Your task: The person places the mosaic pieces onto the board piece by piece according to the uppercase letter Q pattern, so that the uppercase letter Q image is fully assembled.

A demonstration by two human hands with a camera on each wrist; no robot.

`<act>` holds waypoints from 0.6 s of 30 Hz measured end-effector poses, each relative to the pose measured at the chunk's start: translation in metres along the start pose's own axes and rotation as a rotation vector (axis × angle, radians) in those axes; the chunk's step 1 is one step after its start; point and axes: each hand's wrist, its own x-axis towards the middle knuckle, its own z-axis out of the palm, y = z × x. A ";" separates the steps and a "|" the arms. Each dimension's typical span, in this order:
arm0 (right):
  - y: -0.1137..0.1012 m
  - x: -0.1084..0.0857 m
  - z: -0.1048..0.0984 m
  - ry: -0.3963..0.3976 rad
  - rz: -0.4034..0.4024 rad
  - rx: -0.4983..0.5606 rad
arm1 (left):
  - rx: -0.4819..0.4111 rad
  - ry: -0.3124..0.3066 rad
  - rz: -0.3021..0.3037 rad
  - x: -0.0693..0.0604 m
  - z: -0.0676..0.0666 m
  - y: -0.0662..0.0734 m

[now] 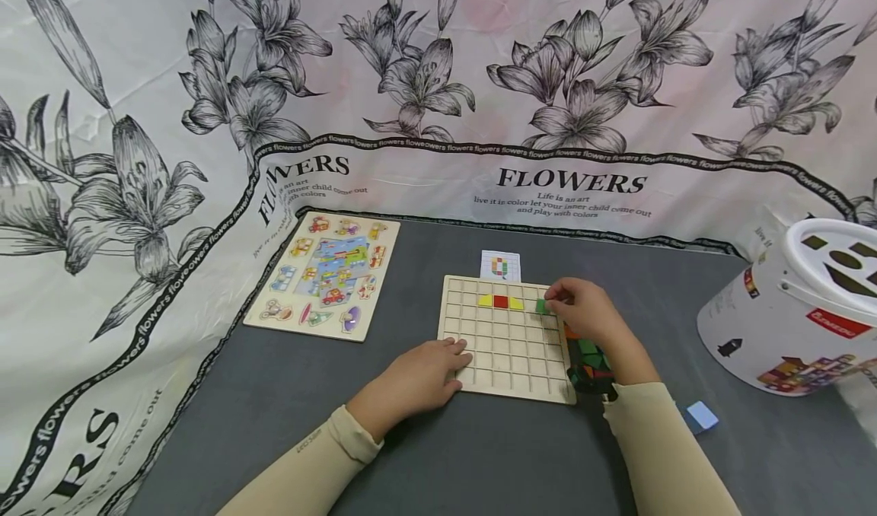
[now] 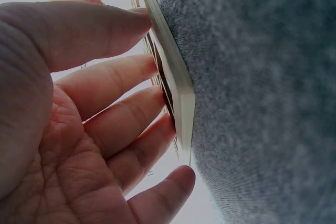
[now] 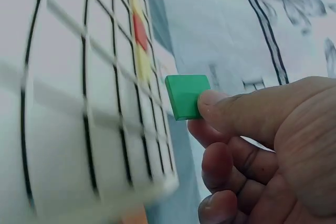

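Observation:
A wooden grid board (image 1: 503, 341) lies on the grey table. In one of its upper rows sits a red square tile (image 1: 501, 302) between two yellow pieces (image 1: 485, 301). My right hand (image 1: 591, 314) pinches a green square tile (image 3: 185, 97) between thumb and finger, over the board's upper right corner. The right wrist view shows this tile raised off the grid. My left hand (image 1: 419, 375) rests on the board's left edge, with its fingertips touching the rim (image 2: 176, 77) and the fingers fairly straight. Beyond the board lies a small pattern card (image 1: 501, 265).
Right of the board, partly behind my right arm, lies a pile of green, orange and dark pieces (image 1: 591, 360). A blue block (image 1: 702, 415) lies further right, near a white bucket (image 1: 760, 326). A picture puzzle board (image 1: 288, 303) lies at the left. Flowered cloth (image 1: 425, 181) stands behind.

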 end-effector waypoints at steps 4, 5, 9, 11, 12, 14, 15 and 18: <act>-0.012 0.013 0.018 -0.043 -0.004 0.025 | 0.004 -0.005 -0.003 0.001 0.001 0.000; -0.013 0.015 0.022 -0.048 -0.005 0.025 | 0.006 -0.007 -0.003 0.001 0.001 0.000; -0.014 0.019 0.031 -0.052 -0.001 0.012 | 0.011 -0.013 -0.007 0.004 0.004 -0.001; -0.014 0.020 0.032 -0.054 0.003 0.010 | 0.016 -0.011 -0.005 0.005 0.004 -0.001; -0.014 0.020 0.032 -0.054 0.006 0.009 | 0.017 -0.012 -0.006 0.005 0.004 -0.001; -0.015 0.020 0.033 -0.060 0.007 0.008 | 0.023 -0.011 -0.005 0.005 0.004 -0.001; -0.015 0.020 0.033 -0.065 0.007 0.008 | 0.026 -0.009 -0.004 0.005 0.004 -0.001; -0.015 0.019 0.033 -0.081 0.007 0.007 | 0.030 -0.011 -0.007 0.004 0.004 -0.002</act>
